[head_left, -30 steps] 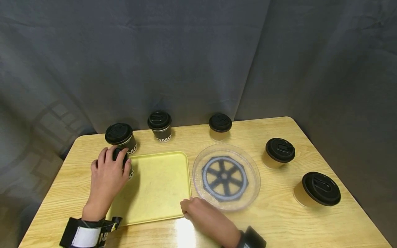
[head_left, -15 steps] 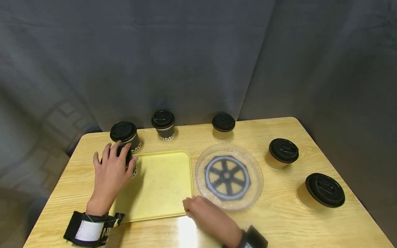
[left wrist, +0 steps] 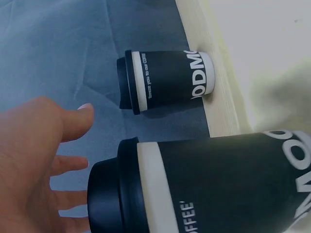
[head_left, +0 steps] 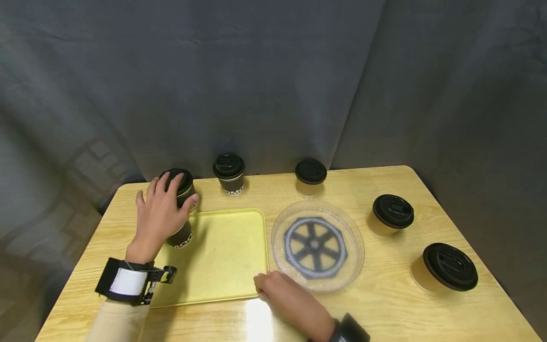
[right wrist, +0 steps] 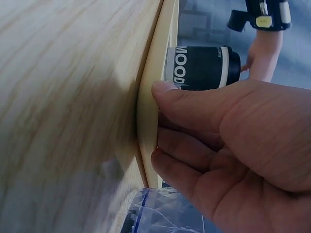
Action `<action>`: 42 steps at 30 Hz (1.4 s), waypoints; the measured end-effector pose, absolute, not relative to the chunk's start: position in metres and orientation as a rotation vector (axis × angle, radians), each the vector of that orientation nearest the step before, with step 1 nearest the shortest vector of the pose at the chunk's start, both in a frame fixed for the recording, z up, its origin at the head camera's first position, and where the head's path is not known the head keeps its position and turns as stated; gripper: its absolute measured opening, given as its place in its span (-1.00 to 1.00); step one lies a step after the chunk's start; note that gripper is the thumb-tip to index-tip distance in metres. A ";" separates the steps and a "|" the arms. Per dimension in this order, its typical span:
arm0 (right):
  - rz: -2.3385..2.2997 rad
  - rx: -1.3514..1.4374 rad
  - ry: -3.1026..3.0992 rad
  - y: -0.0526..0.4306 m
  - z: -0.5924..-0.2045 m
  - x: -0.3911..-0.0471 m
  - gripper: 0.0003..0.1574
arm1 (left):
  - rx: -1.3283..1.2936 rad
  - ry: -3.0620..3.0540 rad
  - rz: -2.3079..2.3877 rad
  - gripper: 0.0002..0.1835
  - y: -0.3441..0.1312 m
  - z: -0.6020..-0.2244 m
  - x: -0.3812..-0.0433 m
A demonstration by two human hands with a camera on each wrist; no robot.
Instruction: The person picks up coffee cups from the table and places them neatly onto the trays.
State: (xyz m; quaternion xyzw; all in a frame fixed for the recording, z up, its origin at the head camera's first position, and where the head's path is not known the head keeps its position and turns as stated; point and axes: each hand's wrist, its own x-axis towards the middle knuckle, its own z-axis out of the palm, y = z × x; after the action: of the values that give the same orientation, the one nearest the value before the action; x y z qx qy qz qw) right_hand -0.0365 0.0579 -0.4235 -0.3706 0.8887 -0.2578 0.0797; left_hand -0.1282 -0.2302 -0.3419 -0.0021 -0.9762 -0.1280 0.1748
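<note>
My left hand [head_left: 160,213], fingers spread, reaches over a black-lidded paper cup [head_left: 181,236] at the yellow tray's back left. Its fingertips overlap the lid of a second dark cup [head_left: 186,194] behind. In the left wrist view, thumb and fingers are apart beside a large, close cup [left wrist: 218,184], whose lid hides part of the fingers. My right hand [head_left: 279,292] holds the front right corner of the yellow tray [head_left: 226,256]. From the right wrist, the thumb lies on the tray's rim [right wrist: 148,111] with the other fingers curled in below it.
A clear round dish [head_left: 316,285] with a dark spoked pattern sits right of the tray. Another dark cup [head_left: 231,178] stands at the back. Brown lidded cups stand at the back [head_left: 310,178], right [head_left: 390,216] and front right [head_left: 442,268]. A grey curtain [head_left: 256,85] hangs behind.
The left hand has let go of the cup on the tray, spread its fingers and moved away from me to the cup behind it. The right hand stays at the tray corner.
</note>
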 end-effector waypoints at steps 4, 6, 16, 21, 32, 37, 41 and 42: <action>-0.780 -1.105 2.654 0.058 -0.423 -0.036 -0.76 | 0.004 -2.806 -0.373 -0.29 -0.232 -0.339 -0.137; -0.782 -1.105 2.652 0.058 -0.423 -0.036 -0.76 | 0.010 -2.823 -0.381 -0.29 -0.233 -0.338 -0.140; -0.772 -1.110 2.662 0.059 -0.424 -0.036 -0.75 | 0.025 -2.890 -0.414 -0.26 -0.237 -0.336 -0.154; -0.782 -1.098 2.654 0.059 -0.423 -0.036 -0.73 | 0.054 -2.960 -0.436 -0.22 -0.241 -0.335 -0.161; -0.786 -1.092 2.659 0.058 -0.423 -0.036 -0.73 | 0.078 -3.131 -0.475 -0.13 -0.247 -0.332 -0.178; -0.785 -1.109 2.651 0.058 -0.424 -0.036 -0.73 | 0.098 -3.194 -0.476 -0.11 -0.249 -0.331 -0.183; -0.794 -1.111 2.645 0.058 -0.423 -0.036 -0.71 | 0.108 -3.228 -0.464 -0.10 -0.251 -0.331 -0.185; -0.797 -1.109 2.644 0.058 -0.423 -0.036 -0.71 | 0.111 -3.235 -0.459 -0.10 -0.252 -0.331 -0.186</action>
State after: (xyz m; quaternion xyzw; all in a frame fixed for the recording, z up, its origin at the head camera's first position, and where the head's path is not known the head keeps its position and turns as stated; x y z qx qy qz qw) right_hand -0.0362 0.0580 -0.4227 -0.3713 0.8855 -0.2670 0.0827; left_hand -0.1862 -0.2518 -0.3307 0.0338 -0.9875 -0.1402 -0.0640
